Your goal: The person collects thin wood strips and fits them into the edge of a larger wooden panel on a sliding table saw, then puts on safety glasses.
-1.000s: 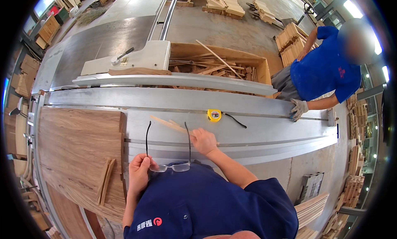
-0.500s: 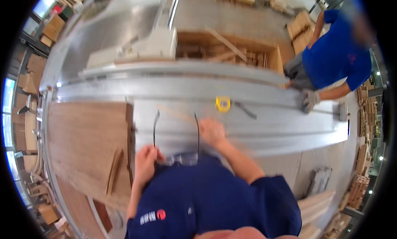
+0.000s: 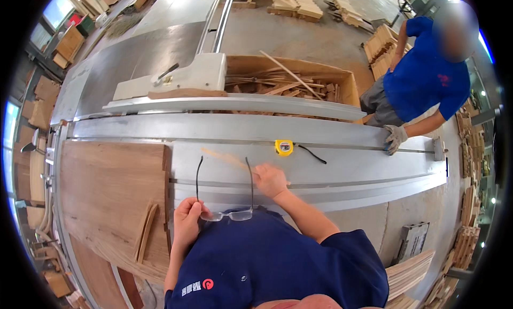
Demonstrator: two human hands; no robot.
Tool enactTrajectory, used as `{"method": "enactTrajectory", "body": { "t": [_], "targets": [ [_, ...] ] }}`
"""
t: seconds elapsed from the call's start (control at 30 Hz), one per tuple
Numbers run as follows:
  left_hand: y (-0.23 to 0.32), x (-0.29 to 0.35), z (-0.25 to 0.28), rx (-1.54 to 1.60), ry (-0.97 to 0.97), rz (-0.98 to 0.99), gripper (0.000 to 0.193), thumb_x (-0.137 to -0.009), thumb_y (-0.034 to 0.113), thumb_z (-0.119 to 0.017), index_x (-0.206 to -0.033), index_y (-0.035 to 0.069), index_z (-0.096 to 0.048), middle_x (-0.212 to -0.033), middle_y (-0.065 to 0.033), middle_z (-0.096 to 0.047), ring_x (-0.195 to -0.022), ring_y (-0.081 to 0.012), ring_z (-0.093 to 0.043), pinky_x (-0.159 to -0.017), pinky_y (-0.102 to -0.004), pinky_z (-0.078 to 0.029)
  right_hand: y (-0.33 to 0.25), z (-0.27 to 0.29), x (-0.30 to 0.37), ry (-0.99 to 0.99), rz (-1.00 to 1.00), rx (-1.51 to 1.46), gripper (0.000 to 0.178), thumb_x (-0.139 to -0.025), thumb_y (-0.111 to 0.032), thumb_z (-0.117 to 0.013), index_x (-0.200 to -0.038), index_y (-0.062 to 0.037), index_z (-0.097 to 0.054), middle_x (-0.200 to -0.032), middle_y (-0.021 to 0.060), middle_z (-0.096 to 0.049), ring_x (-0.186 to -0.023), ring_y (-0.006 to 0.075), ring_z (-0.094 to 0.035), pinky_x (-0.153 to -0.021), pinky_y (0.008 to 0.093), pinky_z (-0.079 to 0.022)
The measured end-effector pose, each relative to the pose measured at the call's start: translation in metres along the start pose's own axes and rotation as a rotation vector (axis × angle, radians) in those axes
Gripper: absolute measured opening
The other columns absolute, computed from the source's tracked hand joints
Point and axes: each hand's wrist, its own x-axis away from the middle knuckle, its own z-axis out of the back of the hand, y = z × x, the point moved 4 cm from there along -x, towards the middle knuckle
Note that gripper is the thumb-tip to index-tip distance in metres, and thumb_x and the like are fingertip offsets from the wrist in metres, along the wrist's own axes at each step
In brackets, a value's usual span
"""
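Clear-lensed eyeglasses (image 3: 239,216) with dark temples unfolded stay in front of my shirt, temples pointing away from me. My left hand (image 3: 186,219) is closed, pinching them at the left corner of the frame. Just beyond the right temple, my right hand (image 3: 271,179) is closed around a thin pale wooden strip (image 3: 224,157). The strip slants over the grey metal table (image 3: 342,172) and is smeared by motion. A yellow tape measure (image 3: 284,147) with a black strap lies on the table beyond my right hand.
A brown wooden panel (image 3: 109,183) covers the table's left, two narrow strips (image 3: 146,231) on it. Behind the long metal fence (image 3: 299,107) stands a wooden bin (image 3: 350,84) of offcuts. At right, a person in blue (image 3: 427,74) rests a gloved hand (image 3: 395,139) on the table.
The scene has shifted slightly down in view and looks sharper. Both hands keep their holds on the eyeglasses and the strip. The other person's gloved hand stays on the table.
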Motion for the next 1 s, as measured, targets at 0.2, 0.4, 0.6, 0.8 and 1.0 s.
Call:
{"method": "enactTrajectory", "body": {
  "t": [0.2,0.4,0.6,0.8,1.0],
  "targets": [
    [0.001,0.002,-0.001,-0.022,0.020,-0.003,0.012,-0.105,0.012,-0.057,-0.104,0.001,-0.062,-0.083,-0.0061,-0.068,-0.074,-0.0157,-0.067,-0.069,-0.0275,-0.052,-0.002,0.001,0.001,-0.006,-0.012,-0.012,0.020,-0.089,-0.028,-0.071,-0.090,-0.0112,-0.061,-0.084,0.0084,-0.064,-0.072,0.0299,-0.068,-0.061,0.0438,-0.055],
    [0.006,0.001,-0.006,-0.008,0.007,-0.014,0.015,-0.105,0.017,-0.060,-0.105,0.003,-0.063,-0.083,-0.0054,-0.069,-0.072,-0.0150,-0.067,-0.066,-0.0258,-0.050,-0.002,0.009,-0.001,-0.004,-0.029,-0.018,0.020,-0.089,-0.027,-0.072,-0.090,-0.0098,-0.061,-0.086,0.0089,-0.065,-0.073,0.0301,-0.069,-0.061,0.0434,-0.056],
    [0.005,-0.001,-0.004,-0.007,-0.007,-0.009,0.014,-0.106,0.016,-0.058,-0.105,0.002,-0.063,-0.085,-0.0055,-0.069,-0.075,-0.0152,-0.067,-0.068,-0.0266,-0.051,-0.008,0.012,-0.004,-0.036,-0.054,-0.052,0.019,-0.089,-0.025,-0.072,-0.092,-0.0098,-0.062,-0.087,0.0090,-0.066,-0.075,0.0308,-0.069,-0.064,0.0437,-0.055],
    [0.004,-0.002,-0.005,-0.008,-0.006,-0.003,0.015,-0.106,0.015,-0.057,-0.105,0.002,-0.063,-0.085,-0.0054,-0.068,-0.074,-0.0147,-0.066,-0.068,-0.0263,-0.051,-0.007,0.012,-0.004,-0.029,-0.056,-0.096,0.017,-0.088,-0.023,-0.073,-0.092,-0.0105,-0.062,-0.086,0.0081,-0.065,-0.076,0.0305,-0.069,-0.063,0.0436,-0.055],
    [0.000,-0.004,0.000,0.005,-0.018,-0.024,0.015,-0.106,0.017,-0.058,-0.105,0.002,-0.062,-0.085,-0.0060,-0.067,-0.074,-0.0152,-0.066,-0.070,-0.0292,-0.056,-0.011,0.015,-0.005,0.001,-0.046,-0.076,0.016,-0.087,-0.022,-0.073,-0.091,-0.0117,-0.062,-0.084,0.0078,-0.065,-0.076,0.0299,-0.068,-0.061,0.0428,-0.055]
  ]
}}
